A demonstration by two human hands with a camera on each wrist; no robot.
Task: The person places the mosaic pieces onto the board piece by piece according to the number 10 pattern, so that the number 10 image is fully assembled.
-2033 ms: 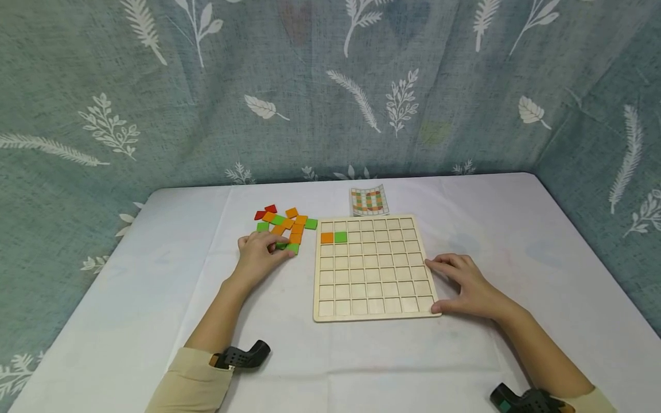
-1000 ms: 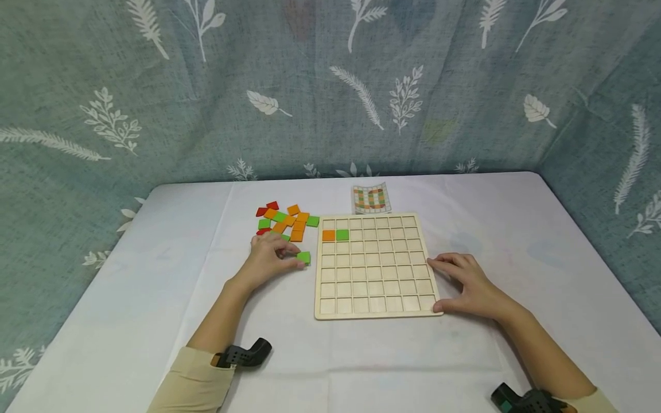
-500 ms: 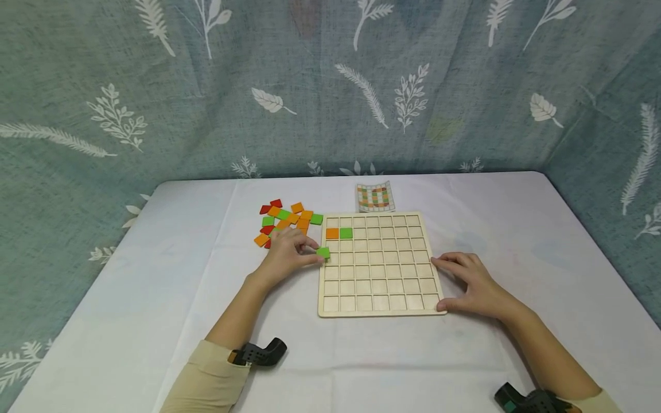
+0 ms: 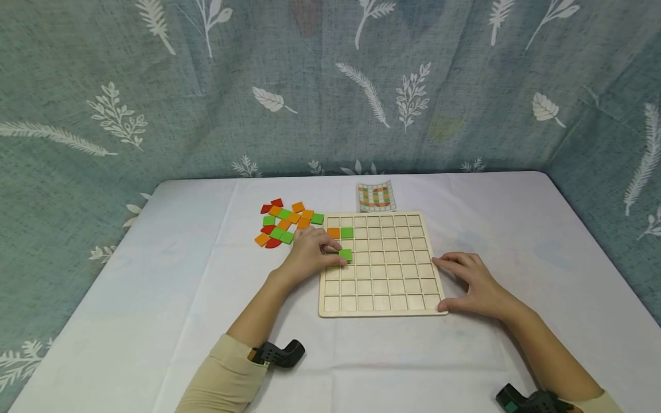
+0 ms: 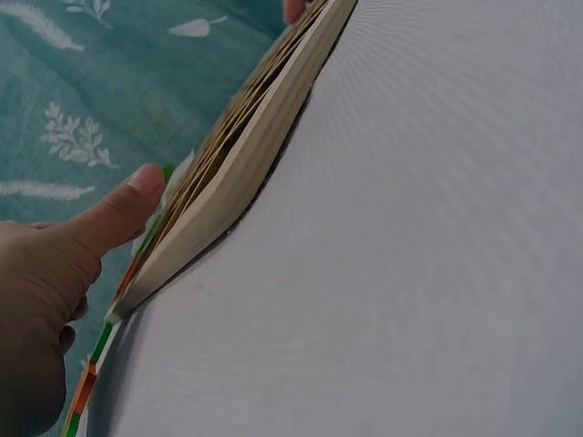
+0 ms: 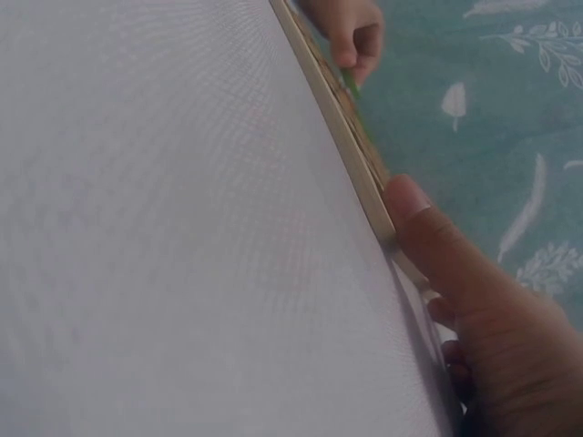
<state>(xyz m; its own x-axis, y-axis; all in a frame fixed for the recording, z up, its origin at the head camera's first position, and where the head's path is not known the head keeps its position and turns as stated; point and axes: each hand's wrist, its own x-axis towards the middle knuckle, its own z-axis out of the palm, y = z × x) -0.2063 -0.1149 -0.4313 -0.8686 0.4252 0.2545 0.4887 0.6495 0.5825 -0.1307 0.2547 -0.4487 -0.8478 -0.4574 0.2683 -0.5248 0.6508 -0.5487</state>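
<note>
My left hand [image 4: 312, 252] pinches a small square green tile [image 4: 346, 256] between thumb and fingers. The tile is over the left part of a pale wooden grid board [image 4: 382, 310], below a placed orange tile [image 4: 333, 233] and green tile. In the right wrist view the pinched green tile [image 6: 352, 84] shows at the board's far side. My right hand [image 4: 475, 287] rests against the board's right edge, its thumb at the near right corner and its fingertips farther up that side. In the left wrist view, my left thumb [image 5: 118, 209] is over the board [image 5: 246, 173].
Left of the board lies a loose pile of orange, green and red tiles [image 4: 284, 225]; some red ones have rounded edges. A printed pattern card [image 4: 376, 197] lies behind the board. A white cloth [image 4: 413, 367] covers the table, with a leaf-patterned curtain [image 4: 310, 86] behind it.
My left hand has drawn a green tile from the near side of the pile and carried it right, over the board. My right hand has kept its place at the board's edge.
</note>
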